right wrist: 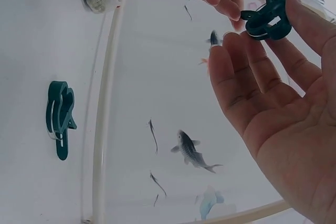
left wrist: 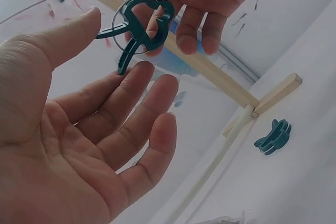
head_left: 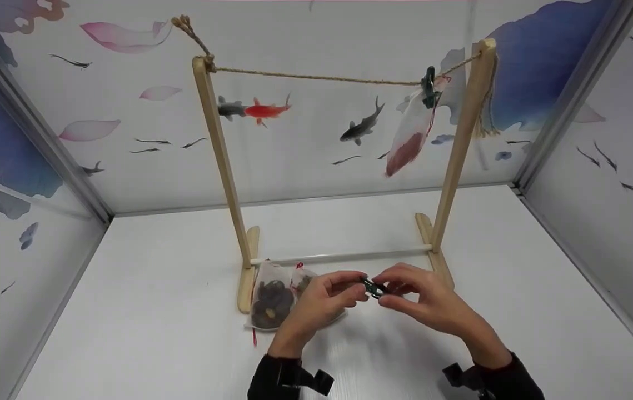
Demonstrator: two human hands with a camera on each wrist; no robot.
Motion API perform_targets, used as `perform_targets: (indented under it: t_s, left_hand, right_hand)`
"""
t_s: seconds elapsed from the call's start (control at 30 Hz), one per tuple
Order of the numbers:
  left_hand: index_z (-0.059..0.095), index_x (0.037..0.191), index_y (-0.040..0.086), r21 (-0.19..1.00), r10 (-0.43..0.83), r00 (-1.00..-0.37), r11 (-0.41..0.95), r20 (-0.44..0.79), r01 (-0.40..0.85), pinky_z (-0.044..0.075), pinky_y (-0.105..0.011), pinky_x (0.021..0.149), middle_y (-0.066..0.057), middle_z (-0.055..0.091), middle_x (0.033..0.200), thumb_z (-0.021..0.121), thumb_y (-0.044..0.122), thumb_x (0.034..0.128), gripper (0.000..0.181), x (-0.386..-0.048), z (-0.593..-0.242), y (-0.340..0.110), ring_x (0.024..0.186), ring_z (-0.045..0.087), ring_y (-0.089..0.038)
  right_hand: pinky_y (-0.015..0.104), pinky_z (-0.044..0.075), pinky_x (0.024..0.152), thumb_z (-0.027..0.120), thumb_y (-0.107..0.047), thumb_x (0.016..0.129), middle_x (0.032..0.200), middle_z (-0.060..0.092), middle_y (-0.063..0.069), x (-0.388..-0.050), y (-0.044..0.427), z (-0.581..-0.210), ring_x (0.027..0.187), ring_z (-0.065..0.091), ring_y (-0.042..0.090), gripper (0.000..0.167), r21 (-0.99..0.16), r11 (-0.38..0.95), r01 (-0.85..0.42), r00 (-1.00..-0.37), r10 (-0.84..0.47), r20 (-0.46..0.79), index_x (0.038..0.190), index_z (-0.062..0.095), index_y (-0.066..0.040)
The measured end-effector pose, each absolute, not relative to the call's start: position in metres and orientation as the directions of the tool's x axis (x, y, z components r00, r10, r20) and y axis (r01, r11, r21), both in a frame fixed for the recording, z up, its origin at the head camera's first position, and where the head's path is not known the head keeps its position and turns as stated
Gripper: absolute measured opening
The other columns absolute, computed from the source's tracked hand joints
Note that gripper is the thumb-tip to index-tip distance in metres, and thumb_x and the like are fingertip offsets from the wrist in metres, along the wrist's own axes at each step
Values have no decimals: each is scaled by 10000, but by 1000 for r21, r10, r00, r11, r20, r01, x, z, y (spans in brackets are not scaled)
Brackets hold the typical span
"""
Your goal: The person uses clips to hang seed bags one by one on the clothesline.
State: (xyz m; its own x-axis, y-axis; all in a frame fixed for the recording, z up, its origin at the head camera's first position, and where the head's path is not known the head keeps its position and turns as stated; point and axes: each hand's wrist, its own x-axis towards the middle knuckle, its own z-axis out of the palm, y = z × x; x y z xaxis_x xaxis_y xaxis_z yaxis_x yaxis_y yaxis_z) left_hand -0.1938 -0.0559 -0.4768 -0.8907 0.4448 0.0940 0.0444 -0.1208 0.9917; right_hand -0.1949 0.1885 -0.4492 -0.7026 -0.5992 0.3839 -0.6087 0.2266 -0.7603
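Observation:
Both hands meet over a dark green spring clip (head_left: 373,287) with a metal ring. The right hand (head_left: 424,297) pinches its rounded jaw end between thumb and fingers. At the two handles, the left hand's (head_left: 322,300) thumb and a fingertip take hold of the clip (left wrist: 149,24); its other fingers are spread loosely. A second green clip (right wrist: 60,111) lies on the table and shows in both wrist views. On the rope (head_left: 316,76) another green clip (head_left: 430,89) grips a white mesh bag (head_left: 408,136) with reddish-brown contents, hanging near the right post.
A wooden frame with a left post (head_left: 219,166) and a right post (head_left: 463,150) carries the rope. Its white bar (head_left: 344,256) runs low between the feet. Mesh bags, one with dark round pieces (head_left: 272,300), lie on the white table (head_left: 144,311) near the left foot. Patterned walls enclose it.

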Motion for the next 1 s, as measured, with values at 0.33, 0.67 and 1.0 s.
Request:
perform_targets:
  t_s: [0.33, 0.67, 1.0]
  left_hand:
    - [630, 1259, -78, 983, 451, -885, -182, 112, 31, 567, -380, 880, -137, 707, 1127, 666, 171, 1003, 359, -194, -478, -55, 1019, 690, -266]
    - [634, 1252, -69, 967, 327, -936, -249, 130, 47, 565, -378, 888, -156, 708, 1115, 674, 210, 1001, 377, -196, -472, -62, 973, 703, -249]
    - [634, 1239, -55, 955, 205, -967, -282, 152, 90, 565, -401, 889, -238, 684, 1076, 677, 216, 1000, 364, -200, -470, -85, 962, 706, -314]
  right_hand:
    - [319, 581, 768, 693, -146, 982, 1118, 677, -27, -195, 188, -451, 922, 693, 169, 260, -748, 246, -617, -703, -601, 382, 1239, 680, -173]
    - [320, 586, 774, 664, -169, 1002, 1106, 674, -20, -197, 190, -453, 865, 719, 198, 275, -777, 261, -573, -737, -578, 350, 1276, 653, -154]
    - [317, 567, 811, 639, -223, 1024, 1152, 666, -22, -192, 180, -455, 941, 690, 150, 379, -781, 320, -537, -761, -583, 285, 1393, 573, -168]
